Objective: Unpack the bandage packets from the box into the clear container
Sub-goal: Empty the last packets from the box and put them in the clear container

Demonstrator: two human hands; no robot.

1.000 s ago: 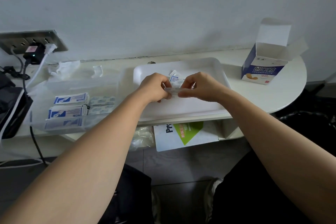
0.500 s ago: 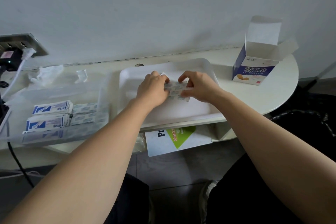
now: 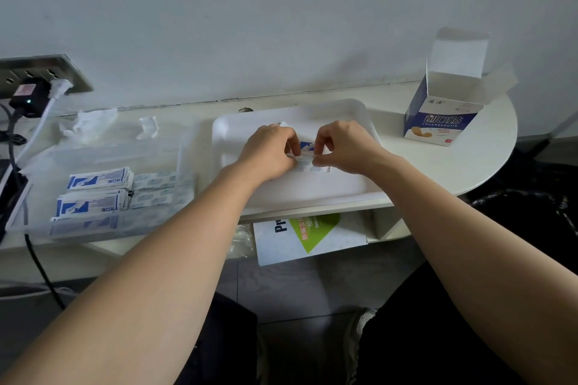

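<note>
Over the white tray (image 3: 350, 187), my left hand (image 3: 269, 151) and my right hand (image 3: 342, 147) pinch a small stack of bandage packets (image 3: 308, 162) from either side. A blue-and-white packet (image 3: 306, 145) shows between the fingers just behind. The clear container (image 3: 106, 166) stands to the left with several stacked blue-and-white packets (image 3: 97, 178) and pale bandage strips (image 3: 154, 186) inside. The blue-and-white bandage box (image 3: 438, 119) stands open at the far right of the table.
A wall socket panel (image 3: 40, 75) with a black adapter and white plug sits far left, its cables hanging down past the container. Crumpled clear plastic (image 3: 90, 123) lies behind the container. A booklet (image 3: 308, 236) sticks out from the shelf under the tabletop.
Both hands stayed together over the tray and shifted their grip on the packets, bringing them lower and flatter. The camera view moved slightly.
</note>
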